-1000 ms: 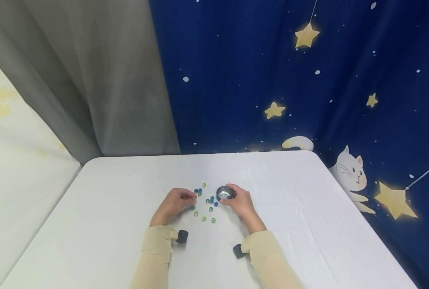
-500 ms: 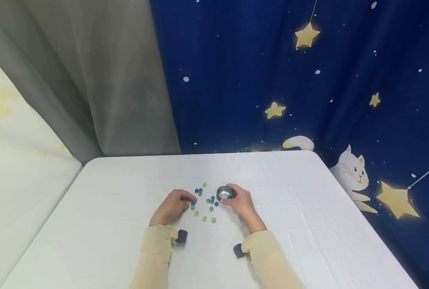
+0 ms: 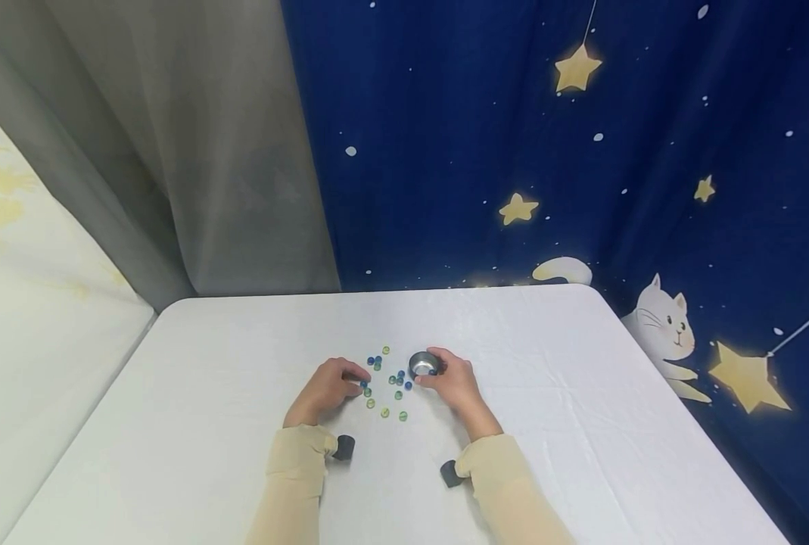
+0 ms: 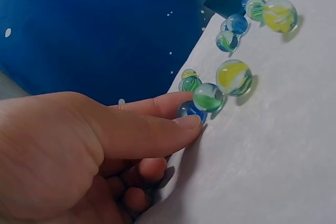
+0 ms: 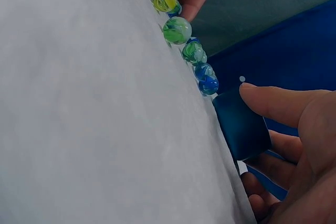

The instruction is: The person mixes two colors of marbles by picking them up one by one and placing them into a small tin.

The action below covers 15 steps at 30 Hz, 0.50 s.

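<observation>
My left hand (image 3: 324,390) reaches in from the left, its thumb and index finger closing round a blue glass marble (image 4: 192,110) on the table. A green-and-white marble (image 4: 208,98) lies right at those fingertips. With thumb and fingers on its sides, my right hand (image 3: 453,378) holds a small round metal cup (image 3: 412,366) upright on the tabletop. Its outside looks teal (image 5: 241,124) in the right wrist view. Inside it, near the right thumb, a blue marble (image 3: 432,372) shows. Between the hands lie several loose glass marbles, such as a green one (image 3: 399,395) and a yellow one (image 4: 234,78).
A white cloth covers the table (image 3: 547,454). More marbles are scattered nearer the body, including a green one (image 3: 402,416), and farther off lies a yellow one (image 3: 386,350). Behind stand a grey curtain (image 3: 241,151) and a blue starry curtain (image 3: 431,136).
The left thumb and index finger first parted, baring a blue marble, then closed round it. The green marble beside it shifted slightly right. The right hand and cup stayed in place.
</observation>
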Each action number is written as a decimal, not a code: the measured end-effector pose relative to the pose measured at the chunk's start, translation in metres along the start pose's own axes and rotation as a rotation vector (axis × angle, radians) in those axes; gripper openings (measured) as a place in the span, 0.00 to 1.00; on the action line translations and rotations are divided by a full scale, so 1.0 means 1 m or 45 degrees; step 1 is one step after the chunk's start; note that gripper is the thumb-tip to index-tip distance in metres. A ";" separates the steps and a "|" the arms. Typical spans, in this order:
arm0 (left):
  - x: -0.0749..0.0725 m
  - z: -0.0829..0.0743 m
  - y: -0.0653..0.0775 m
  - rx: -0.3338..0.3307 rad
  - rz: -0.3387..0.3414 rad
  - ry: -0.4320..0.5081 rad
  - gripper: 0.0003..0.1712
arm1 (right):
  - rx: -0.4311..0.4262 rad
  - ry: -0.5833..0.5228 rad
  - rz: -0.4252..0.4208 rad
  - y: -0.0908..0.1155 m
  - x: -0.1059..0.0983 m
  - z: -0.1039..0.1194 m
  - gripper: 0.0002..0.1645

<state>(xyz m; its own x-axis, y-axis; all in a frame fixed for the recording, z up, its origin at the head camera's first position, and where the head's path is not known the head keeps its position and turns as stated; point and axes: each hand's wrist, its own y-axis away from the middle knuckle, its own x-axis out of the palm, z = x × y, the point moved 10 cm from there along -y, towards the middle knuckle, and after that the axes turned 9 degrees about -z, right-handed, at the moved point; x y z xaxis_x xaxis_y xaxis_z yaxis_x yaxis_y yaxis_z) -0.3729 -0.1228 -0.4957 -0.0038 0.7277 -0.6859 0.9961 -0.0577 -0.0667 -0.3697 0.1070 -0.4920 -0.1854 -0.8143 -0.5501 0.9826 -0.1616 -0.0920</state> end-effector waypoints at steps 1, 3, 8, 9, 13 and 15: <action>-0.001 -0.001 0.000 0.003 -0.004 -0.001 0.13 | -0.001 0.001 0.001 0.000 0.000 0.000 0.36; -0.001 -0.002 0.001 0.009 -0.010 -0.002 0.12 | -0.005 0.007 0.003 0.000 -0.001 0.000 0.36; -0.003 -0.004 0.001 0.017 -0.018 -0.005 0.12 | -0.008 0.014 0.008 0.001 -0.001 0.001 0.35; -0.003 -0.004 0.001 0.015 -0.018 -0.007 0.12 | -0.009 0.014 0.009 0.001 -0.002 0.001 0.36; -0.003 -0.002 0.002 0.000 -0.022 -0.009 0.12 | -0.005 0.006 0.016 0.002 -0.002 0.001 0.36; -0.003 0.000 0.002 -0.011 -0.024 -0.003 0.11 | 0.000 0.000 0.019 0.003 -0.002 0.001 0.36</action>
<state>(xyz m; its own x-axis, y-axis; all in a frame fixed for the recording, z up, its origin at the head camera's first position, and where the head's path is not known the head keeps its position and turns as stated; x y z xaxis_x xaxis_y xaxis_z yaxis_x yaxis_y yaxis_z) -0.3707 -0.1244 -0.4939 -0.0225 0.7271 -0.6862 0.9966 -0.0381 -0.0731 -0.3667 0.1078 -0.4905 -0.1709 -0.8166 -0.5513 0.9852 -0.1497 -0.0836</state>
